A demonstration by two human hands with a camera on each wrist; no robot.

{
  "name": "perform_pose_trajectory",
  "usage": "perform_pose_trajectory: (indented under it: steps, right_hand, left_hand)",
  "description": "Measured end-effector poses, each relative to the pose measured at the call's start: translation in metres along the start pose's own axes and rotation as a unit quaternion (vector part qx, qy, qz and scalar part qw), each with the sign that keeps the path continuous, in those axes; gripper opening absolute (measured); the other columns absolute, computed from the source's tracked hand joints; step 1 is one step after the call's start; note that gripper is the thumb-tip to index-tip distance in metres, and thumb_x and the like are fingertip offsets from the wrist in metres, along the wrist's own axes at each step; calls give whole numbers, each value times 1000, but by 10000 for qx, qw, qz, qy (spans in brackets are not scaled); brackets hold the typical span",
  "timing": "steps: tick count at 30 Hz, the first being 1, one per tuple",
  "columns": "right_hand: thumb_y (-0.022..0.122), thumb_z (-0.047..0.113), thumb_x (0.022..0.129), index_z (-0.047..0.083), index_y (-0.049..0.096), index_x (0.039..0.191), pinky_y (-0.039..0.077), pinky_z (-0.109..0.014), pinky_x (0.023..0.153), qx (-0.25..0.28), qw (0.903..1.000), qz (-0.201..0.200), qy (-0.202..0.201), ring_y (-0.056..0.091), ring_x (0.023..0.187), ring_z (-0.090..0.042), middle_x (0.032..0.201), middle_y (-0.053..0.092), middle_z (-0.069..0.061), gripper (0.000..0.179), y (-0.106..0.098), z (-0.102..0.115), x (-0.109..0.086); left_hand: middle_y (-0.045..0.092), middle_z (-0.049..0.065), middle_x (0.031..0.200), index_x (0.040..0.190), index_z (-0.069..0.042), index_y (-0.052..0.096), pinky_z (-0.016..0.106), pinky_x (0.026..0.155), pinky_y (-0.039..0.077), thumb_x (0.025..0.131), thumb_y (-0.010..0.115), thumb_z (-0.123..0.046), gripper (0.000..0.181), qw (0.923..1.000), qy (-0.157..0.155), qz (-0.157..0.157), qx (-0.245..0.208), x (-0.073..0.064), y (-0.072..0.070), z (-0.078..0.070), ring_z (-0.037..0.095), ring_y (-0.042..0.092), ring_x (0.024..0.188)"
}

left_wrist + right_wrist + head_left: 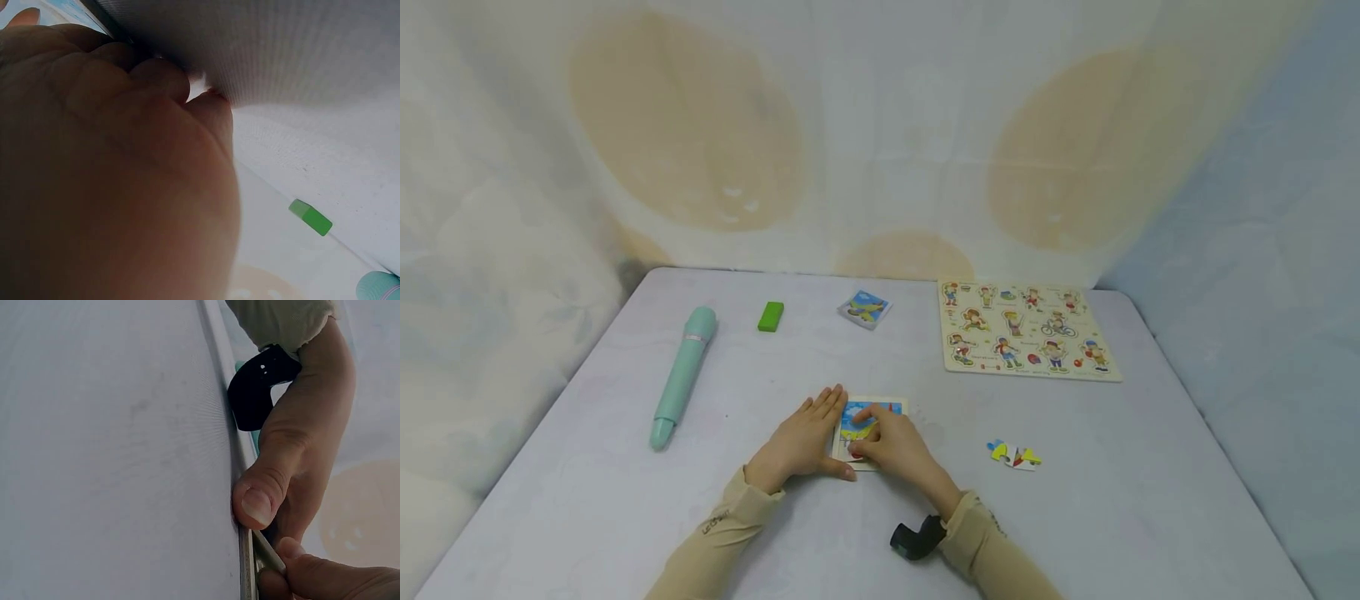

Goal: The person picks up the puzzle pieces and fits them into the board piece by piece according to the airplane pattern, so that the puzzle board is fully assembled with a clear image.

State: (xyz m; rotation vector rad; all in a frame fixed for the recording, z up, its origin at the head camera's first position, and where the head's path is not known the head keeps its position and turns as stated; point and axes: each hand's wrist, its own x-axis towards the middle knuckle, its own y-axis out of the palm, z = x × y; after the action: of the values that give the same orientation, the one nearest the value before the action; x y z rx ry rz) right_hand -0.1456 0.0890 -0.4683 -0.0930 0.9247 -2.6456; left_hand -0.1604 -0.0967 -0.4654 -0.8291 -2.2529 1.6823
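A small picture puzzle (870, 463) in a pale frame lies on the table in the head view, its blue and yellow picture partly covered by my hands. Along its left edge rests my left hand (801, 439), fingers stretched forward and thumb at the near edge. My right hand (898, 450) is over the picture, thumb and fingers bent. In the right wrist view, the right hand's fingers (319, 575) pinch a thin puzzle piece (269, 553), tilted up from the frame beside the left thumb. The piece's face is hidden there.
Loose puzzle pieces (1013, 455) lie to the right. Farther back are a picture card (865, 309), a green block (771, 317) and a large figure puzzle board (1030, 333). A mint-green tube (683, 379) lies left. A black device (917, 537) is on my right wrist.
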Motion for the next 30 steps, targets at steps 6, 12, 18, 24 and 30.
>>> perform_pose_trajectory:
  steps: [6,12,18,24,30]
  right_hand:
    - [78,26,81,12,64,109,38,-20,48,-680,9974,-145,180,50,52,-2,62,61,8,34,9,5,0]
    - [78,27,80,14,64,108,37,-20,47,-842,9960,-251,190,50,51,-2,61,61,9,34,11,8,1]
    - [77,24,81,11,64,111,38,-19,48,-319,9993,-42,184,52,54,-3,64,64,7,36,3,2,-1]
    - [77,20,81,7,62,113,35,-18,49,35,9995,-199,258,49,55,-5,64,62,3,38,-16,-5,-4]
    - [76,18,83,8,62,113,34,-18,48,366,9973,-320,546,46,53,-8,61,56,3,35,-29,-15,-9]
  left_hand:
    - [19,21,160,151,6,22,53,120,22,69,77,-61,120,9999,89,-69,-11,0,0,2,36,18,149]
    - [21,23,159,150,8,22,54,119,24,68,78,-60,120,9997,157,-173,8,0,0,2,38,20,148]
    - [20,22,160,151,6,22,53,120,22,69,78,-60,119,9999,93,-108,-52,1,1,0,36,18,149]
    - [19,19,160,152,3,23,52,120,22,68,79,-60,119,9999,-4,-108,20,0,2,-1,34,18,150]
    - [20,18,161,152,3,22,50,120,23,67,78,-62,121,9999,-28,-99,133,0,1,-1,33,19,150]
